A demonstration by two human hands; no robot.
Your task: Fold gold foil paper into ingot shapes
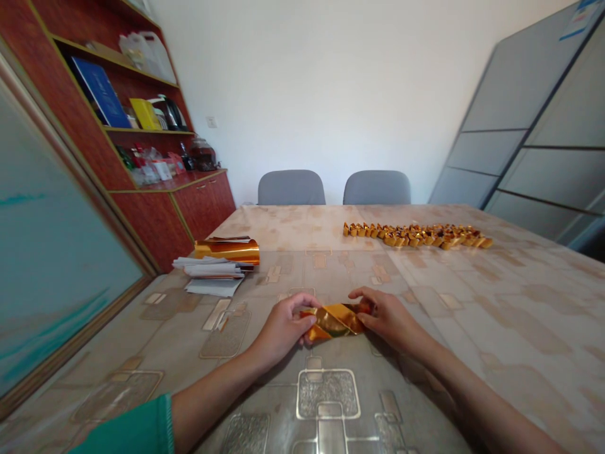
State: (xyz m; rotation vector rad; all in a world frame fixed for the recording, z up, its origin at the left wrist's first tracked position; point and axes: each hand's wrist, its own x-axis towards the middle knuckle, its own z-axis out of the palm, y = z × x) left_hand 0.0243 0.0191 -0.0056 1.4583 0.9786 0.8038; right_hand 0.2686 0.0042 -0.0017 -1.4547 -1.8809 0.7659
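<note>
Between my two hands is a sheet of shiny gold foil paper point(335, 320), folded into a long narrow shape with slanting creases. My left hand point(292, 320) pinches its left end, the thumb on the near face and the fingers behind. At the other end, my right hand point(382, 315) grips the foil paper between thumb and fingers, with the index finger curved over the top. The folded piece is held low over the tabletop; whether it touches the cloth I cannot tell.
Rows of small folded gold foil pieces point(420, 236) stand at the back right of the table point(283, 391). To the left lie a curled gold foil stack point(231, 251) and white-backed paper sheets point(215, 277). Two grey chairs point(291, 187) stand behind; a red-brown cabinet point(198, 202) is at left.
</note>
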